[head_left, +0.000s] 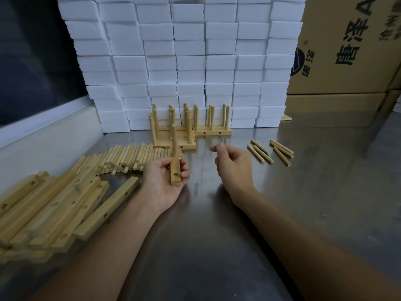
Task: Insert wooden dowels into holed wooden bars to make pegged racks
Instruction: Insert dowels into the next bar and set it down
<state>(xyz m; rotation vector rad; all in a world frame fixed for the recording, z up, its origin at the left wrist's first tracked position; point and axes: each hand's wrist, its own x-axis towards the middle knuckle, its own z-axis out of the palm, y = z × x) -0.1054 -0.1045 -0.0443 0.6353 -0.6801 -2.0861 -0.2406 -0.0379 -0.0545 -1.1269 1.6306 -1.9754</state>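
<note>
My left hand (pixel 161 181) grips a holed wooden bar (pixel 175 173) end-on, with one dowel (pixel 174 141) standing upright in it. An empty hole shows on the bar's near face. To its right, my right hand (pixel 233 165) hovers above the table with loosely curled fingers that hold nothing. Several loose dowels (pixel 270 152) lie on the table right of that hand. A big heap of dowels (pixel 128 158) lies left of my left hand. Several finished pegged racks (pixel 191 127) stand at the back.
A pile of holed bars (pixel 54 205) covers the table's left side. A wall of white foam blocks (pixel 184 61) stands behind the racks. Cardboard boxes (pixel 347 51) rise at the right. The table top (pixel 217 235) is shiny metal.
</note>
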